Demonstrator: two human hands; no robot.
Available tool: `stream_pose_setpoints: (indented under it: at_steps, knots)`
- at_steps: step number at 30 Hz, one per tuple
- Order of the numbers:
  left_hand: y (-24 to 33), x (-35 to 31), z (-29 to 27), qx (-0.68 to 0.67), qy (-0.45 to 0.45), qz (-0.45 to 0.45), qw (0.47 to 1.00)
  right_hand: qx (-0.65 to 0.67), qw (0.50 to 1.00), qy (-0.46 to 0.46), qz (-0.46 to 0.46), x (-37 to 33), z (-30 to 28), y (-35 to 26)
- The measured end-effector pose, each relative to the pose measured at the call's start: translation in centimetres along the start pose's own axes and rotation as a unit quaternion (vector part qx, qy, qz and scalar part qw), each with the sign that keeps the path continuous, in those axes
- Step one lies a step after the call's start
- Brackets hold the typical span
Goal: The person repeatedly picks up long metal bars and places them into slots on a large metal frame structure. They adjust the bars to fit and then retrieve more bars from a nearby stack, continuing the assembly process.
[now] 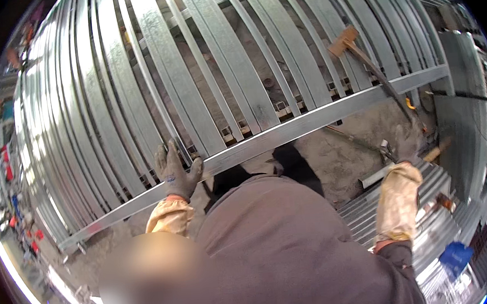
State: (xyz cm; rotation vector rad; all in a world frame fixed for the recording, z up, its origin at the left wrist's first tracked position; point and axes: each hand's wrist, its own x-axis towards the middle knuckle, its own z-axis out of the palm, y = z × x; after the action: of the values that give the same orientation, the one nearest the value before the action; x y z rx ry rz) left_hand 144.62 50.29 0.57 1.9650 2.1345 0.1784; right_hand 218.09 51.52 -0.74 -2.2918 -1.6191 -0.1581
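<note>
My left hand (pixel 177 172), in a grey work glove, lies with fingers spread on the near rail (pixel 310 117) of a large metal frame, its fingertips reaching a slat. Beyond it run long galvanized slats (pixel 220 52), side by side with gaps between them. A mallet (pixel 370 67) with a rusty block head lies across the slats and rail at the right, its dark handle pointing toward me. Just below the handle's end is my right hand (pixel 408 142), also gloved. Its fingers are blurred, so whether it grips anything is unclear.
Beside my right hand are a wooden handle (pixel 437 150) and a thin rod (pixel 355 138). Ribbed metal sheets (pixel 359 217) lie at the lower right, near a blue object (pixel 455 258). A tall metal panel (pixel 463 115) stands at the right. Dusty ground shows below the rail.
</note>
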Motion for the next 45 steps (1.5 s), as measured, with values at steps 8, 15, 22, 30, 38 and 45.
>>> stream_pose_setpoints:
  at_steps: [8,15,22,30,38,45]
  knots:
    - [1.7,-0.5,0.6,-0.032,0.05,-0.038,0.998,-0.101,0.987,-0.04,-0.117,14.3,2.9,1.1]
    - [1.0,-0.2,1.6,-0.022,0.059,-0.049,0.997,-0.092,0.961,-0.077,-0.249,20.4,5.9,-1.7]
    - [0.7,0.1,1.7,-0.036,0.09,-0.033,0.995,-0.014,0.967,-0.126,-0.221,22.4,7.6,-0.4]
    - [0.6,0.0,2.0,-0.015,0.092,-0.084,0.992,0.107,0.987,-0.056,-0.105,9.0,1.8,0.0]
    - [1.4,-0.2,2.2,0.013,0.107,-0.06,0.992,0.173,0.905,-0.119,0.37,-25.2,-4.6,-2.2]
    - [1.7,-0.1,2.7,-0.034,0.129,-0.044,0.99,0.019,0.876,-0.412,0.25,-35.6,0.1,-0.8]
